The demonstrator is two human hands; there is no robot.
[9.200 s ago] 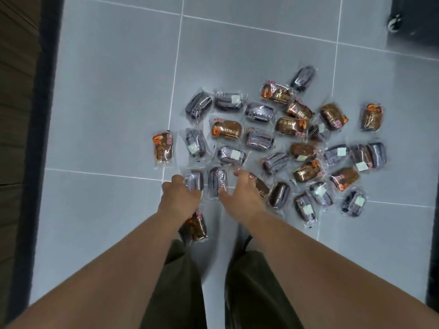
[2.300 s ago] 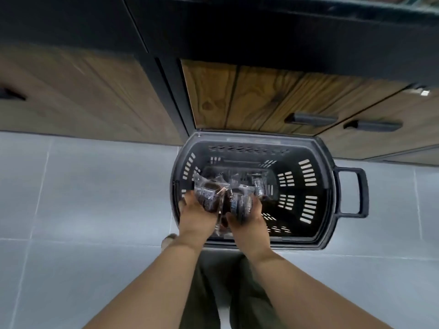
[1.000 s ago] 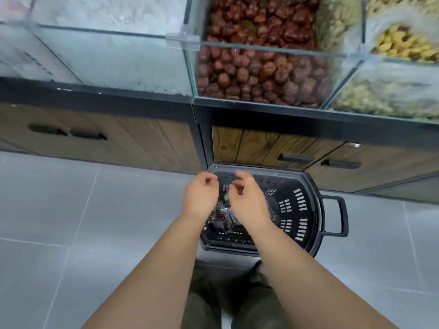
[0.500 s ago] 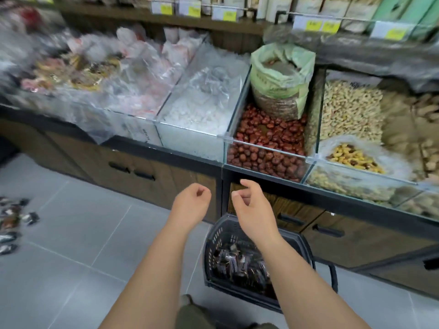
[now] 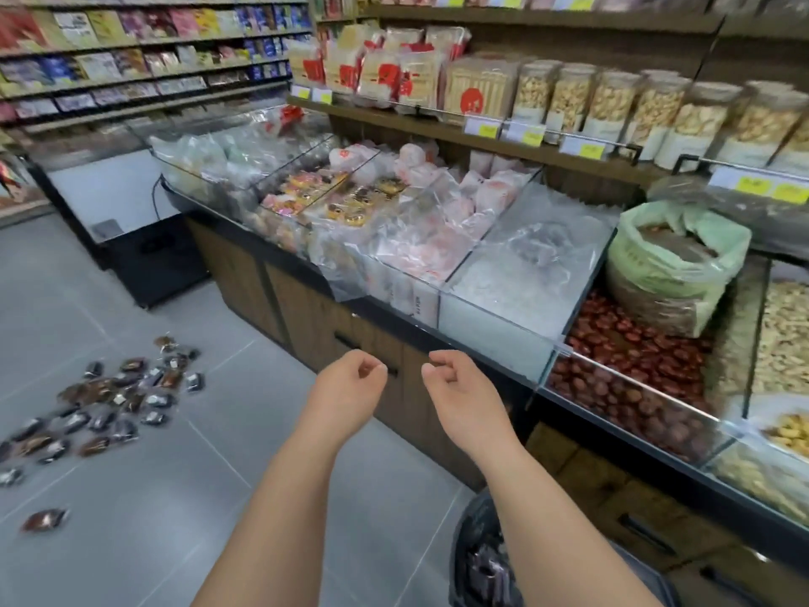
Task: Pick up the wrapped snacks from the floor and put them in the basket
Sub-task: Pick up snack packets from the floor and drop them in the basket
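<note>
Both hands up in front of the person at about counter height, holding nothing. Left hand (image 5: 348, 389) has its fingers loosely curled with thumb near the fingertips; right hand (image 5: 459, 394) is the same, loose curl, nothing in it. The two are a little apart, side by side. Wrapped snacks (image 5: 109, 400) lie scattered in a loose pile on the grey tiled floor (image 5: 175, 497), far left, well apart from the hands; one stray pack (image 5: 43, 519) sits nearer, separate from the pile. Dark plastic basket (image 5: 459, 545) stands on the floor at near right, just beside the counter base, partly hidden behind the right forearm; a few packs in basket (image 5: 492, 571) show inside, count unclear. Wood-fronted display counter (image 5: 332, 326) runs from far left to near right, with glass bins on top: bagged sweets, red dates (image 5: 634, 378), nuts. Green sack (image 5: 674, 265) sits behind the dates. Shelf above carries clear jars (image 5: 613, 102).
</note>
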